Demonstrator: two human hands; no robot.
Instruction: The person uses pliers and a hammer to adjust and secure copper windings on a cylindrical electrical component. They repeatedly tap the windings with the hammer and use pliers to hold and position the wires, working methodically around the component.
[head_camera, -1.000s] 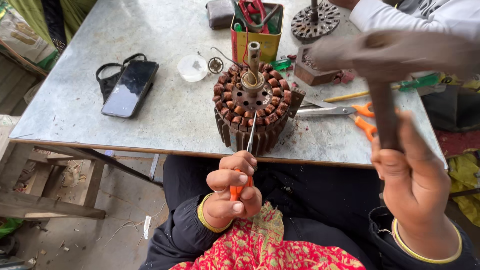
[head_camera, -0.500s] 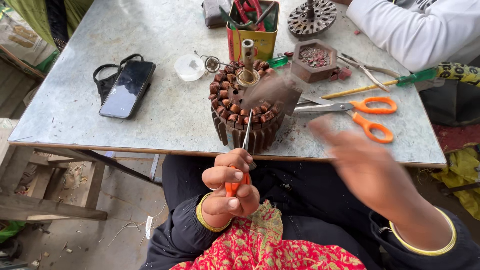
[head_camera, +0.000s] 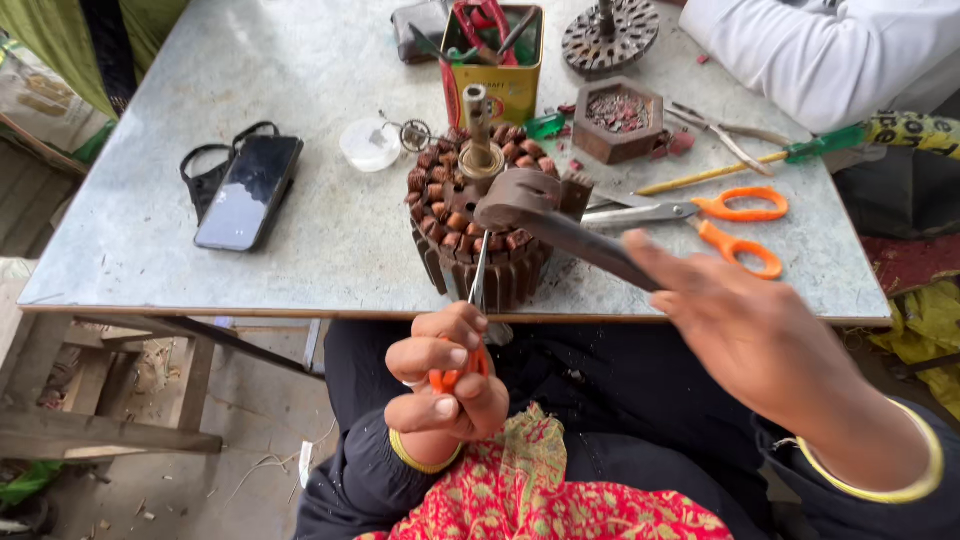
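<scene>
I see my left hand (head_camera: 445, 385) clenched around the orange handle of a screwdriver (head_camera: 470, 320), its thin blade angled up against the near side of the motor stator (head_camera: 480, 225), which stands at the near edge of the metal table (head_camera: 300, 130) directly in front of me. My right hand (head_camera: 745, 325) is wrapped tight around the shaft of a hammer (head_camera: 545, 215), and the heavy head is down at the top of the stator, just beside the steel shaft that sticks up from its middle; whether it is touching the windings I cannot tell. As I judge it, the work is mid-way: the copper coils sit in their slots around the core all the way round, none visibly pulled free, so most of the prying and tapping seems left to do. To the right lie orange-handled scissors (head_camera: 720, 225) and a green-handled screwdriver (head_camera: 760, 165), both untouched, and behind the stator a yellow tin (head_camera: 500, 70) of tools. A phone (head_camera: 248, 192) rests well to the left. Another person's white sleeve (head_camera: 810, 55) shows at the far right corner.
</scene>
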